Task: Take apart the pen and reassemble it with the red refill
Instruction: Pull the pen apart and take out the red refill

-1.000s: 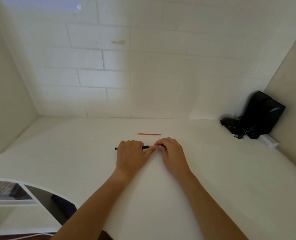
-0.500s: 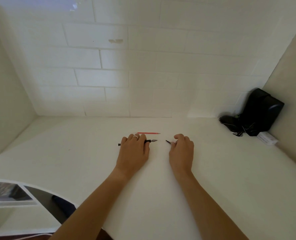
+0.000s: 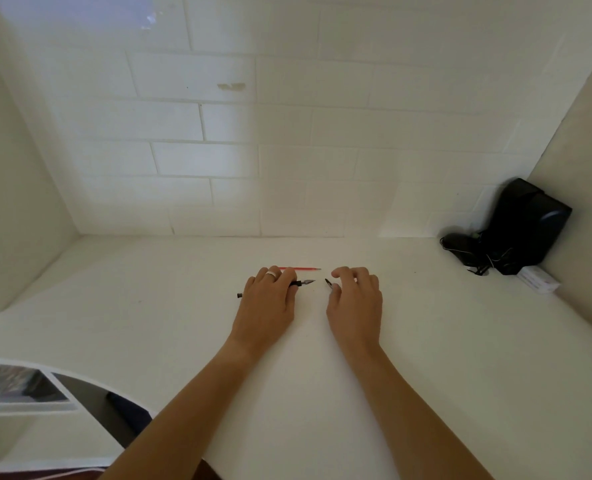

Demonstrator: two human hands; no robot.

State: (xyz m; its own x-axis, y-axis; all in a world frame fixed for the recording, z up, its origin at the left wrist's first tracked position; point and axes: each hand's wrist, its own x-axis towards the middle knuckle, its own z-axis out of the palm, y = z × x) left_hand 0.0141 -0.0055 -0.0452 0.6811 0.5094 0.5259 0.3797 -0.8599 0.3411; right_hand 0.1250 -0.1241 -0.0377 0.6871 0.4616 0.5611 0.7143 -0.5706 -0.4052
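My left hand [image 3: 268,299] is shut on the black pen body [image 3: 296,283], which lies across the white table [image 3: 322,393]. The pen's rear end sticks out left of the hand and a thin silvery refill tip pokes out to the right. My right hand [image 3: 355,299] pinches a small dark pen tip piece [image 3: 328,283] between thumb and fingers, a short gap away from the pen body. The red refill [image 3: 301,268] lies flat on the table just beyond my left hand's fingers.
A black device with tangled cables [image 3: 516,230] and a small white box [image 3: 538,279] sit in the far right corner. White tiled wall rises behind the table. At the lower left the table's curved edge borders a white frame [image 3: 24,393].
My hands were together on the whole pen one second ago. They have since pulled apart, the right hand taking the tip piece off and baring the refill tip.
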